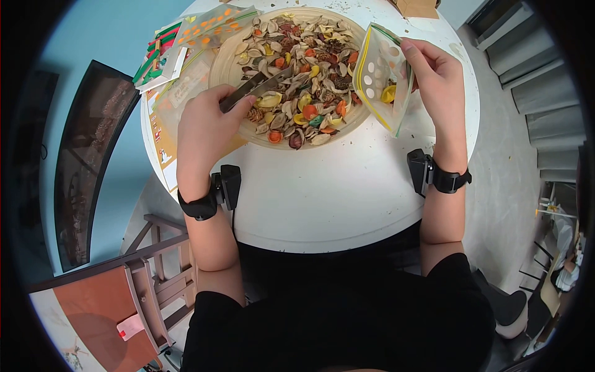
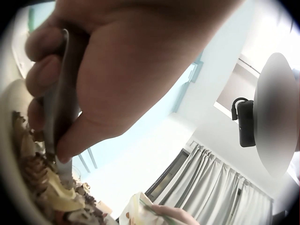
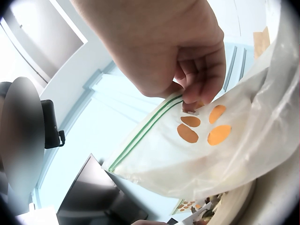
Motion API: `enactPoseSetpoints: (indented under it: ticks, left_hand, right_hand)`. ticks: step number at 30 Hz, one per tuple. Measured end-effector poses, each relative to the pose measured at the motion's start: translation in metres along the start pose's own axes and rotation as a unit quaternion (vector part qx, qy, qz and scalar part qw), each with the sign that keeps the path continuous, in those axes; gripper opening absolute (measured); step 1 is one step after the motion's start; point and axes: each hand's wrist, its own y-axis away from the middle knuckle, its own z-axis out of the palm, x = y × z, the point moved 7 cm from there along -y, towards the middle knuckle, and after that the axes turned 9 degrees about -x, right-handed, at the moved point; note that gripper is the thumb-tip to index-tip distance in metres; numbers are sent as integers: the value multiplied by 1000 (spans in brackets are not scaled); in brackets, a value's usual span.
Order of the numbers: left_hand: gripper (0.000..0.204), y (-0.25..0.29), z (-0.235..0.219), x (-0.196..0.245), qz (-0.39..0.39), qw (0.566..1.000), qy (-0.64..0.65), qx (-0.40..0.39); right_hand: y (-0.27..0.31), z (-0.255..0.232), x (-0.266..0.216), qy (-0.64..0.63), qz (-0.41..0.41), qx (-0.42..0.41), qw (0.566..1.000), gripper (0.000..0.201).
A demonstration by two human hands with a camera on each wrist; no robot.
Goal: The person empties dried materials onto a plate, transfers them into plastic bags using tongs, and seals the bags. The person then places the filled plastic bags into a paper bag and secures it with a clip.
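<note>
My left hand [image 1: 207, 130] grips metal tongs [image 1: 263, 82], whose tips reach in among dried potpourri [image 1: 291, 105] on a round wooden tray [image 1: 219, 67]. In the left wrist view the fingers and thumb wrap the tongs [image 2: 63, 101], close over a pale yellow piece [image 2: 61, 197]. My right hand [image 1: 439, 80] pinches the top edge of a clear zip bag [image 1: 364, 93] at the tray's right side. A yellow piece [image 1: 388, 94] shows inside this bag. In the right wrist view, orange-looking ovals [image 3: 219, 135] mark the bag, below its green zip strip [image 3: 140, 133].
At the back left lie another zip bag [image 1: 214, 26] with orange pieces and a white box [image 1: 162, 62] with red and green items. A flatter zip bag [image 1: 186, 87] lies left of the tray. A cardboard box [image 1: 415, 7] stands at the far edge of the white table [image 1: 322, 192].
</note>
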Motion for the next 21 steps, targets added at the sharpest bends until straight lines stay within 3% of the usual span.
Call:
enactPoseSetpoints:
  ticks: [15,18,21]
  left_hand:
    - [30,19,1,37,84,980,178,-5]
    - [28,28,6,56,131,975,179,-7]
    - [27,32,19,71,137,955,263,-27]
  right_hand:
    - [5,13,-5,18,-1,-33,999,31]
    - [5,15,-5,19,2,-39,999,31]
    - [5,16,-5,17,1,-43,999,30]
